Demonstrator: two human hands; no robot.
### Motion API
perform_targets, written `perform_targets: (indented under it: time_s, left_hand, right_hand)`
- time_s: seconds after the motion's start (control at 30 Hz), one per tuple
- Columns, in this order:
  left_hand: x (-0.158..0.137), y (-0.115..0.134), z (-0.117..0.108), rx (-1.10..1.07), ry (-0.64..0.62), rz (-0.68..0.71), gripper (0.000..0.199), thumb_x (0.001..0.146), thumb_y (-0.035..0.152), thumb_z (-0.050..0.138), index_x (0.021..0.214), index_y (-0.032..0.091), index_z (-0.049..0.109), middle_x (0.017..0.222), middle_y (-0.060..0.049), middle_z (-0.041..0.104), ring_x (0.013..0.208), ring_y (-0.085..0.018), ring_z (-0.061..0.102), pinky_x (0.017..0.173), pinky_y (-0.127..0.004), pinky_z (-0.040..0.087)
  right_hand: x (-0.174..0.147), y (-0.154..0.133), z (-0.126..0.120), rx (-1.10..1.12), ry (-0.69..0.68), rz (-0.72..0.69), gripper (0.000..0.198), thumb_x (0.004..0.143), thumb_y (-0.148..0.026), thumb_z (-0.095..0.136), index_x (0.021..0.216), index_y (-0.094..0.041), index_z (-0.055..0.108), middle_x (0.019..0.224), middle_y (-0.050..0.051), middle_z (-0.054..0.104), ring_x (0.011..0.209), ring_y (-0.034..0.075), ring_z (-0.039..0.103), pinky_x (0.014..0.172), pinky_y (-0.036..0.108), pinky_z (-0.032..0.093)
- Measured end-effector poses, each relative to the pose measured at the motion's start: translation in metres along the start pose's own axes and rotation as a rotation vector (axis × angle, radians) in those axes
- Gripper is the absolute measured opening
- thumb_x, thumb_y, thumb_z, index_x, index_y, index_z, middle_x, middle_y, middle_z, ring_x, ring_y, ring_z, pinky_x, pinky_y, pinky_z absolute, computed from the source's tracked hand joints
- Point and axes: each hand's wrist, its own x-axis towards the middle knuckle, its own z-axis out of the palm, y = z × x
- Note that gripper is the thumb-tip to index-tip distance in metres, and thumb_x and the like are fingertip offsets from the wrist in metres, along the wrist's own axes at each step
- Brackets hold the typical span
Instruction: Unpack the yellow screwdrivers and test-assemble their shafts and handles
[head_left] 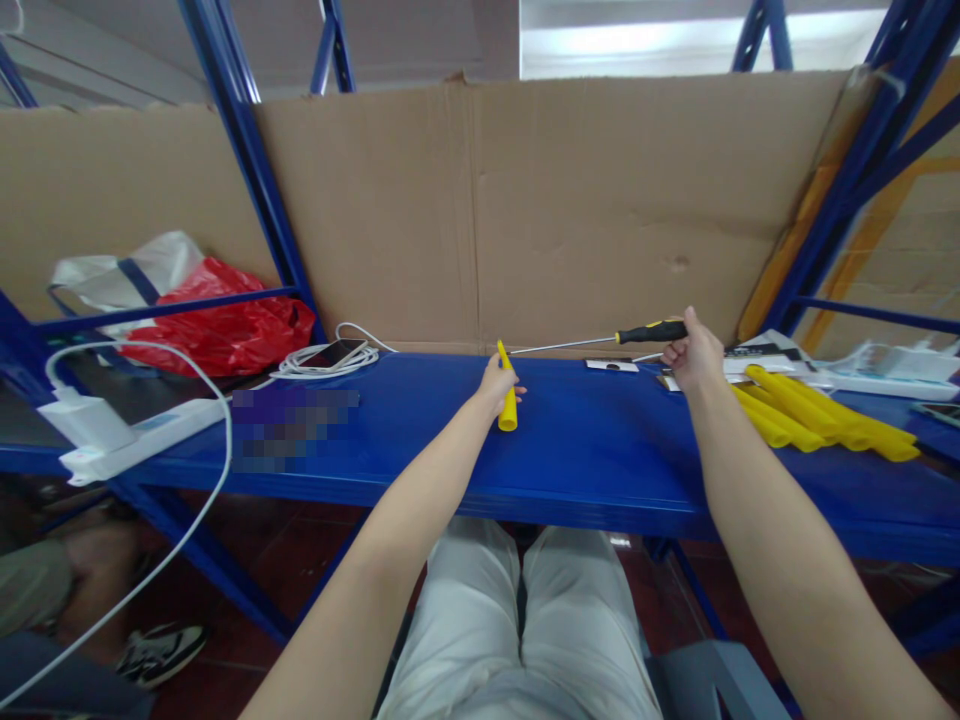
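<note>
My left hand (496,384) is closed around a short yellow tube (508,412), held above the middle of the blue shelf (577,450), its wider round end towards me. In my right hand (695,352) is the end of a long screwdriver (651,331) with a black and yellow handle. Its thin metal shaft runs left, and the tip comes up to the upper part of the tube. Whether the tip touches the tube I cannot tell. Several yellow tubes (817,405) lie in a pile to the right of my right hand.
A white power strip (161,437) with a charger and cable sits at the left. Behind it are a red plastic bag (225,318) and a coiled white cable (322,362) with a phone. Cardboard (570,200) closes off the back. Another person's leg and shoe (161,652) show at lower left.
</note>
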Motion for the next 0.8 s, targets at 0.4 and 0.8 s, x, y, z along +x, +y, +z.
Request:
perform_targets:
  time_s: [0.4, 0.8]
  left_hand:
    - [-0.0001, 0.0007, -0.0004, -0.004, 0.010, 0.004, 0.073, 0.079, -0.004, 0.041, 0.142, 0.028, 0.025, 0.107, -0.008, 0.060, 0.046, -0.005, 0.055, 0.039, -0.016, 0.040]
    - [0.0013, 0.0002, 0.0001, -0.004, -0.005, 0.010, 0.074, 0.079, -0.004, 0.040, 0.144, 0.028, 0.023, 0.111, -0.010, 0.060, 0.047, -0.005, 0.055, 0.040, -0.018, 0.040]
  right_hand:
    - [0.0027, -0.0020, -0.0008, 0.029, -0.073, 0.108, 0.045, 0.074, -0.049, 0.068, 0.061, -0.021, 0.035, 0.042, -0.008, 0.036, 0.035, 0.006, 0.037, 0.032, 0.017, 0.029]
    - [0.0053, 0.0013, -0.0016, 0.001, 0.006, 0.082, 0.045, 0.071, -0.050, 0.070, 0.063, -0.022, 0.037, 0.042, -0.009, 0.034, 0.034, 0.005, 0.033, 0.030, 0.017, 0.027]
